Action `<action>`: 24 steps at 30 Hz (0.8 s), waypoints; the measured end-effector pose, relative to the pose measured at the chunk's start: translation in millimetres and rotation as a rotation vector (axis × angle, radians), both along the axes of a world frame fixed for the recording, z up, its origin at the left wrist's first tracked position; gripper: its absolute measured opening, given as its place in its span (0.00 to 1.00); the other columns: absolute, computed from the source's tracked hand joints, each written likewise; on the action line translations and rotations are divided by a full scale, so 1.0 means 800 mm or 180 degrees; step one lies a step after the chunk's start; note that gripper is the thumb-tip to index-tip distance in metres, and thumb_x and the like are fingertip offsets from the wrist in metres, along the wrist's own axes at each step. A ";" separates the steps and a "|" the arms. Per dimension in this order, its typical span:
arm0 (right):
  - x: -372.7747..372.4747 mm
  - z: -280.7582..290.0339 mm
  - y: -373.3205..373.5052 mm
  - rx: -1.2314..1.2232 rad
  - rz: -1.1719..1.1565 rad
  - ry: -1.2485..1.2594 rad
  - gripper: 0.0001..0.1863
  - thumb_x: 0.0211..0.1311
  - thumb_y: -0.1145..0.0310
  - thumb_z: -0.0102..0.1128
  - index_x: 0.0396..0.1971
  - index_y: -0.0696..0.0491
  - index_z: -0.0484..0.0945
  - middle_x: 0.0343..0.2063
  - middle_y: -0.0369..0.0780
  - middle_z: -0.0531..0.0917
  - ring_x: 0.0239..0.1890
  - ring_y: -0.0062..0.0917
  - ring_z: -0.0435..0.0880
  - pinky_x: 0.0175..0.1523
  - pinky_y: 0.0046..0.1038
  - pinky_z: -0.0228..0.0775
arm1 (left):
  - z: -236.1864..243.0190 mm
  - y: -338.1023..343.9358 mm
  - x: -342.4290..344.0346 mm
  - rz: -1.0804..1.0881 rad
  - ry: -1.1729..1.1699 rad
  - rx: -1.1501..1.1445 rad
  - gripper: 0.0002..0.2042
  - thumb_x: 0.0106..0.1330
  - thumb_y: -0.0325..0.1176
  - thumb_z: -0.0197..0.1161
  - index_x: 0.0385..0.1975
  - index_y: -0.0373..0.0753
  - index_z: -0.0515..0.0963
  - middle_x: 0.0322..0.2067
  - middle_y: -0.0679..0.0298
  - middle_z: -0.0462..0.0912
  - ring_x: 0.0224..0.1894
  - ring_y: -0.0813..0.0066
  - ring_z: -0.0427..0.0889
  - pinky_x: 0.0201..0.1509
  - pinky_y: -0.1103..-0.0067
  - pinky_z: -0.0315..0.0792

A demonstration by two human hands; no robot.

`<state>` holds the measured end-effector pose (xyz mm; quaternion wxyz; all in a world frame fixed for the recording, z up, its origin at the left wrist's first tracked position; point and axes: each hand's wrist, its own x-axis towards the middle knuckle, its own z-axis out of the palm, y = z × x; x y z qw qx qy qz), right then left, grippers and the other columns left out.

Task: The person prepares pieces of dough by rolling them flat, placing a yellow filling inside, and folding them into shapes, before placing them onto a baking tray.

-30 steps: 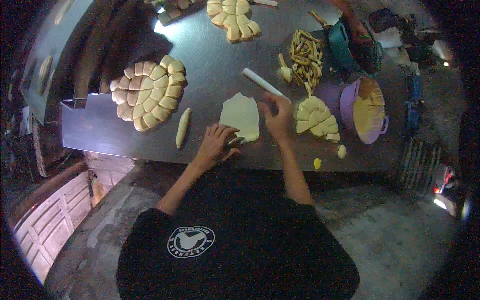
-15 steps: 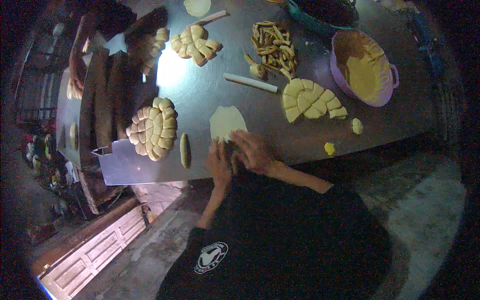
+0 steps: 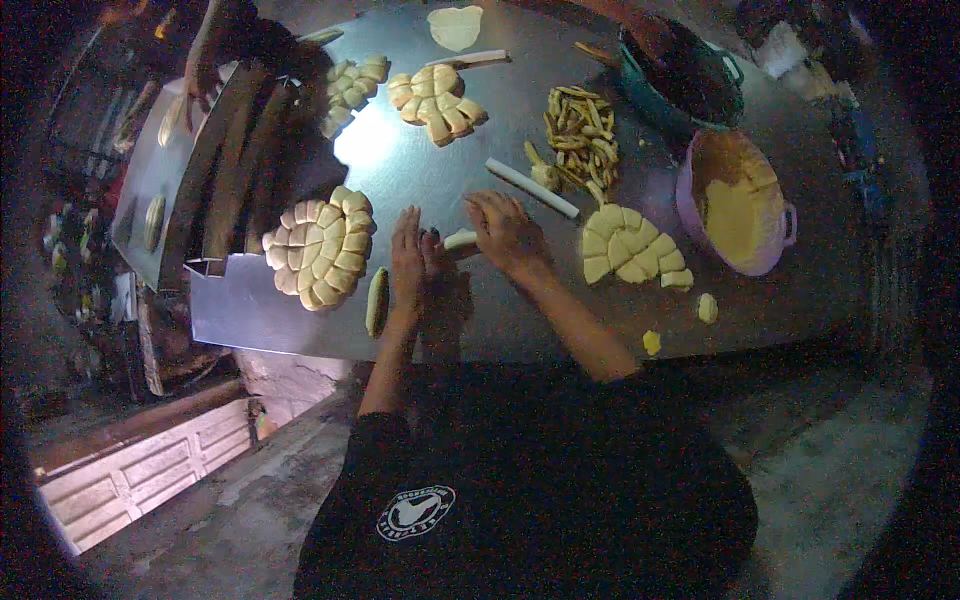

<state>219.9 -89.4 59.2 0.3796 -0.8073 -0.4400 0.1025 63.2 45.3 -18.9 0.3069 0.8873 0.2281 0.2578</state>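
Observation:
A pale dough roll (image 3: 461, 241) lies on the metal table between my hands. My right hand (image 3: 510, 237) rests over its right end, fingers stretched forward and slightly bent. My left hand (image 3: 408, 262) lies beside its left end, with the fingers straight and flat. Both hands are open; the palms hide part of the roll. A finished-looking dough roll (image 3: 376, 302) sits just left of my left hand. Further left is a round cluster of dough pieces (image 3: 320, 248). Beyond my right hand lies a white rolling pin (image 3: 531, 187).
Right are a fan of dough pieces (image 3: 628, 245), a pile of brownish finger-shaped pieces (image 3: 580, 137), a purple tub (image 3: 686, 195) with yellow paste, and a green tub (image 3: 738, 68). A co-worker's arm (image 3: 640, 25) reaches there. Another cluster (image 3: 437, 103) and a flat dough sheet (image 3: 456, 28) lie far off.
The flat dough sheet under my hands has become a narrow roll. My hands have moved forward and apart, and the view has shifted.

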 end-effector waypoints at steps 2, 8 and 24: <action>-0.017 -0.032 -0.033 0.0026 0.0225 -0.0434 0.19 0.67 0.60 0.55 0.55 0.47 0.77 0.50 0.40 0.80 0.54 0.39 0.76 0.63 0.44 0.61 | 0.005 -0.019 -0.030 -0.0203 0.0195 0.0268 0.25 0.71 0.37 0.52 0.66 0.36 0.61 0.67 0.48 0.61 0.71 0.48 0.56 0.74 0.57 0.48; 0.001 -0.068 0.006 -0.0553 0.0618 -0.0944 0.17 0.65 0.61 0.58 0.52 0.49 0.79 0.45 0.42 0.81 0.49 0.36 0.79 0.52 0.33 0.70 | 0.047 -0.034 -0.003 0.0072 0.0520 0.0463 0.22 0.66 0.36 0.59 0.59 0.38 0.70 0.60 0.52 0.69 0.63 0.51 0.66 0.65 0.59 0.61; -0.124 -0.004 0.196 -0.0523 0.3386 0.1009 0.12 0.66 0.71 0.56 0.48 0.53 0.78 0.41 0.39 0.81 0.46 0.30 0.79 0.54 0.31 0.69 | 0.085 -0.009 -0.200 0.1946 -0.0075 -0.1044 0.13 0.64 0.26 0.59 0.48 0.36 0.76 0.42 0.52 0.75 0.44 0.51 0.75 0.50 0.63 0.69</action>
